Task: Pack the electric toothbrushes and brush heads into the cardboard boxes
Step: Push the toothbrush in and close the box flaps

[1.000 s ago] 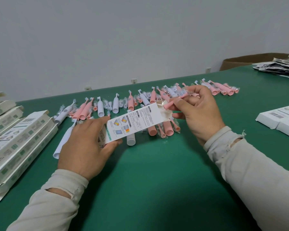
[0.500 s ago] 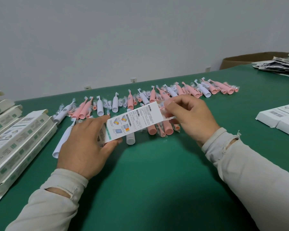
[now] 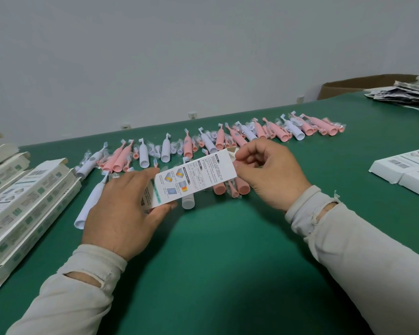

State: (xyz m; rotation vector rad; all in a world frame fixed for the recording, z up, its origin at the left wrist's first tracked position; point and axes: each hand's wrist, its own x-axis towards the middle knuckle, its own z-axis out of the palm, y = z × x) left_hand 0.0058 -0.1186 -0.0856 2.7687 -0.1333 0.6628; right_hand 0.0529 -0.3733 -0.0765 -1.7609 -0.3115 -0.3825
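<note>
Above the green table (image 3: 215, 250), both hands' fingers (image 3: 246, 155) clamp the cardboard box (image 3: 195, 178) ends.

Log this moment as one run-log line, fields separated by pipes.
stage: closing box | left hand: holds printed box | right hand: pinches end flap | loose toothbrushes: rows on green table

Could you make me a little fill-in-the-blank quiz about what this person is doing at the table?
1. The left hand and right hand hold one printed cardboard box above the ____ table.
2. The toothbrushes lying in a row are white or ____.
3. The right hand works at the box's ____ end flap.

Missing words: green; pink; open
</note>
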